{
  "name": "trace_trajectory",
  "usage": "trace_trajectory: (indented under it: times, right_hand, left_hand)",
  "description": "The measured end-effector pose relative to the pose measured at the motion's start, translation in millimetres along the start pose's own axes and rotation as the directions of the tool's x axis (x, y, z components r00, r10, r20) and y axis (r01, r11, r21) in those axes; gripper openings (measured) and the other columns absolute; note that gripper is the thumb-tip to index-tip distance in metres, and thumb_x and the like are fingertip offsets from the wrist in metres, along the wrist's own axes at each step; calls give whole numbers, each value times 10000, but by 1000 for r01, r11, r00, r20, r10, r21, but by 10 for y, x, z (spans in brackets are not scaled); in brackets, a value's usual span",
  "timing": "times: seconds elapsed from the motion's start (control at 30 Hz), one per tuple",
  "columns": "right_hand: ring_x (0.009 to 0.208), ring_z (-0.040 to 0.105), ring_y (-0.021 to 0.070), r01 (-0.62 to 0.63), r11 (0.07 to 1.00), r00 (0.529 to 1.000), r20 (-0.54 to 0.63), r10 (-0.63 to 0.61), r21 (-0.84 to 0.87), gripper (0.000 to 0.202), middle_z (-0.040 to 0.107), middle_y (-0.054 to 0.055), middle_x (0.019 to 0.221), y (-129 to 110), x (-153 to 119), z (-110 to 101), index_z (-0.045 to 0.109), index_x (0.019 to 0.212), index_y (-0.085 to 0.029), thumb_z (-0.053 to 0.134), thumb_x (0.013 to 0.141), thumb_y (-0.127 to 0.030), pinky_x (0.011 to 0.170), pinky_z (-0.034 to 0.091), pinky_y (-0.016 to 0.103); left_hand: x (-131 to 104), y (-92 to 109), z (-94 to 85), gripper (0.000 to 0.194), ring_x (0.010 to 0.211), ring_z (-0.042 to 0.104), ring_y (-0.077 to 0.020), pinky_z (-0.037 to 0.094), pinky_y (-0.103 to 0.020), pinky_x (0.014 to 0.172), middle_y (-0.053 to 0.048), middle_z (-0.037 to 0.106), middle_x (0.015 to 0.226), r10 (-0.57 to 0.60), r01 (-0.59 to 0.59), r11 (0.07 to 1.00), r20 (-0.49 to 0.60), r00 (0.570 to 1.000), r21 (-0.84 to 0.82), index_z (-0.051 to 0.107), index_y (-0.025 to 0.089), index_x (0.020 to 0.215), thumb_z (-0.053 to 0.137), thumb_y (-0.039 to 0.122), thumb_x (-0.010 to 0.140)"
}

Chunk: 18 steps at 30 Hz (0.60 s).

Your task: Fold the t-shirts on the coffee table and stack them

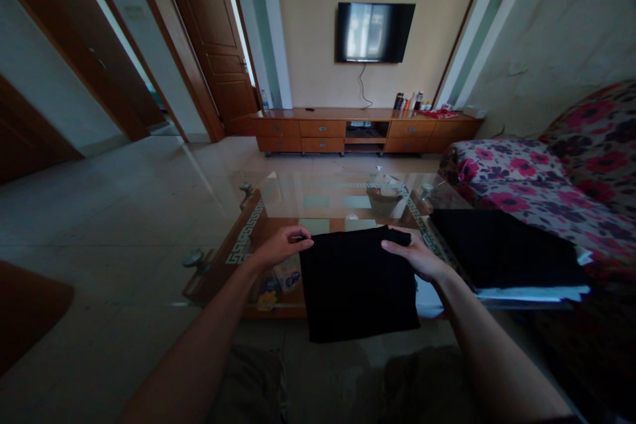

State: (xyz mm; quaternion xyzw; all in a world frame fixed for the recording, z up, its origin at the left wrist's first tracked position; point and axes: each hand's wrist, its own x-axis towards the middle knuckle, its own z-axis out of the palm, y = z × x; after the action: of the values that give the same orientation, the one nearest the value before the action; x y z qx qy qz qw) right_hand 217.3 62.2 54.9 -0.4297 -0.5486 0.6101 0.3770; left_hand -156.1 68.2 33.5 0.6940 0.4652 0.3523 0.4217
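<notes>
Glass table (247, 236), black cloth (507, 248) over pale layers (534, 293)

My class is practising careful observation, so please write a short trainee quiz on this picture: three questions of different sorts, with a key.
1. True or false: the left hand and the right hand both hold the folded black cloth.
2. Which of the two hands is nearer the floral sofa? A) left B) right
3. Fill in the gap: on the wall above the low wooden TV cabinet hangs a ____.

Key: 1. True. 2. B. 3. Flat-screen television.
</notes>
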Motion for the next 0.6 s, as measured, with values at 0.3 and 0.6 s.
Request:
trace_trajectory:
  times: [0.3,0.6]
  right_hand:
    - [936,690,214,5,998,997,78,-1,-59,407,745,46,1001,52,8,-32,698,1084,-203,822,770,-430,860,548,337]
    - [797,672,184,2,992,997,78,8,-128,418,730,27,928,5,-11,-4,693,1011,-206,866,708,-436,762,538,299]
  left_hand:
    - [-69,-53,-122,467,534,386,-101,284,-237,536,35,443,557,-80,4,984,423,903,178,589,174,588,652,548,861]
    - [-110,43,-68,486,577,465,-110,390,-209,538,21,471,612,-143,135,990,423,895,49,589,181,618,684,615,814]
